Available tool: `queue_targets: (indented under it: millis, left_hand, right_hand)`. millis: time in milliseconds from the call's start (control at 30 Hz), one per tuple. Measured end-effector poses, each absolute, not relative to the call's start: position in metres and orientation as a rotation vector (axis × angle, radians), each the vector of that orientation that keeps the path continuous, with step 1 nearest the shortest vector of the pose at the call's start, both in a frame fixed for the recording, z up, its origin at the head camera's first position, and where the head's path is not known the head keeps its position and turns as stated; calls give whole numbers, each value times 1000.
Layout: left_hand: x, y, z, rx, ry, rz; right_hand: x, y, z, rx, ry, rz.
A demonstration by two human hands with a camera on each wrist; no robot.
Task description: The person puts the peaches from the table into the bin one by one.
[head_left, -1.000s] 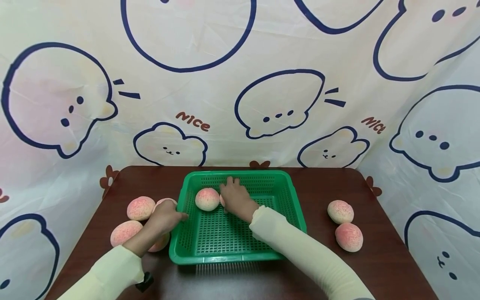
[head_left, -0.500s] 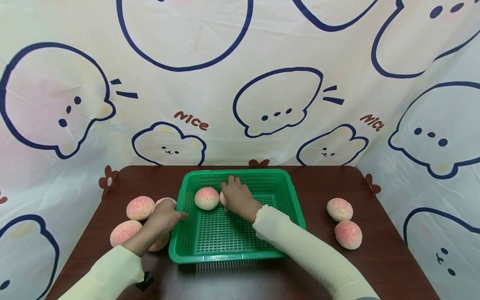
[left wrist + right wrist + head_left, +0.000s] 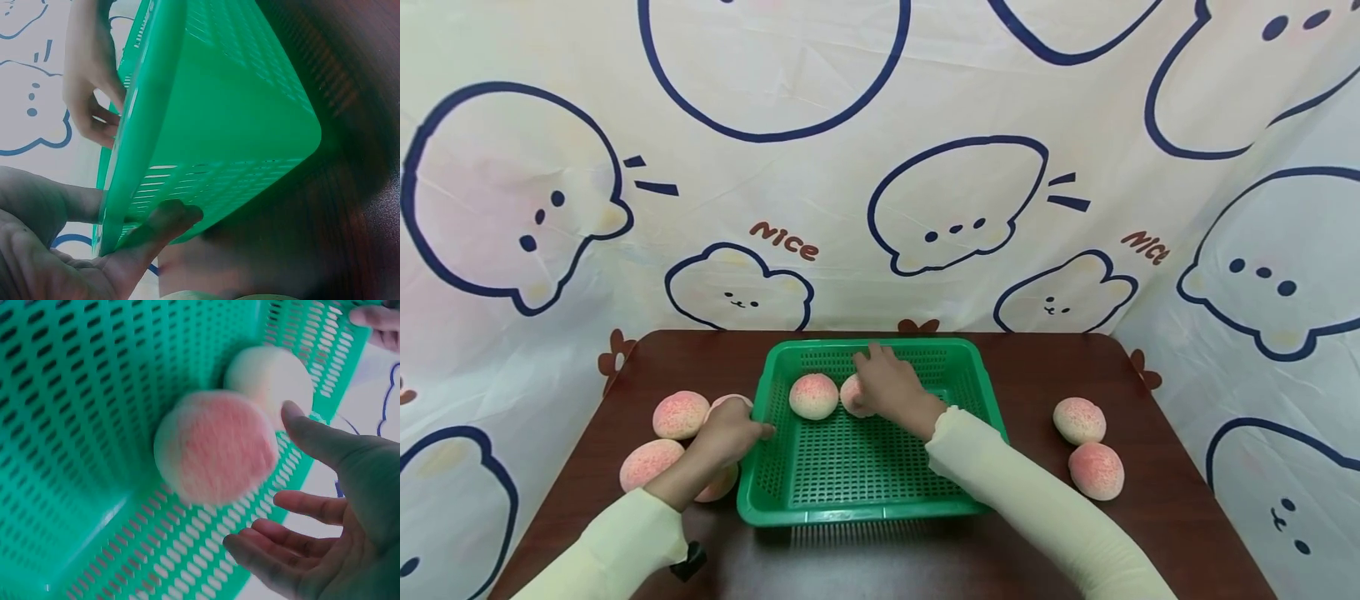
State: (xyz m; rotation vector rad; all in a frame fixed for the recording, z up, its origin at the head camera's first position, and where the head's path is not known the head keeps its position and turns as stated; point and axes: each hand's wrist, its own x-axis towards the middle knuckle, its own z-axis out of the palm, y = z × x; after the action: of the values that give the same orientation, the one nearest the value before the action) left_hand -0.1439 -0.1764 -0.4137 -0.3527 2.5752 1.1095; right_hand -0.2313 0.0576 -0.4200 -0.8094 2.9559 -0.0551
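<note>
A green plastic basket [image 3: 872, 514] stands mid-table, its left rim gripped by my left hand [image 3: 730, 435]. In the left wrist view, the thumb [image 3: 172, 222] lies along the outer wall and the other fingers cross over the rim. Two pink-and-cream peaches sit inside at the back: one on the left [image 3: 813, 396], the other [image 3: 854, 396] beside my right hand [image 3: 895, 387]. Seen from the right wrist, that nearer peach [image 3: 215, 450] is apart from the right hand [image 3: 337, 519], whose fingers are spread and hold nothing.
Several peaches [image 3: 651, 465] lie left of the basket, partly hidden by the left hand and forearm. Two more, an upper one [image 3: 1079, 420] and a lower one [image 3: 1097, 471], lie at the right on the dark wooden table [image 3: 1037, 542]. A printed cloth [image 3: 835, 192] hangs behind.
My right hand has let go of the second peach and shifted slightly right and up, uncovering more of it. The left hand stays on the rim.
</note>
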Motion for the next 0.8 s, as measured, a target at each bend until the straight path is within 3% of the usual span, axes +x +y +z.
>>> queue_targets:
  millis: [433, 800]
  left_hand:
    - [-144, -176, -414, -370, 2564, 1099]
    - [-145, -175, -415, -355, 2562, 1107]
  right_hand:
    - [-249, 112, -373, -730, 2988, -316]
    - [-265, 194, -351, -417, 3051, -328]
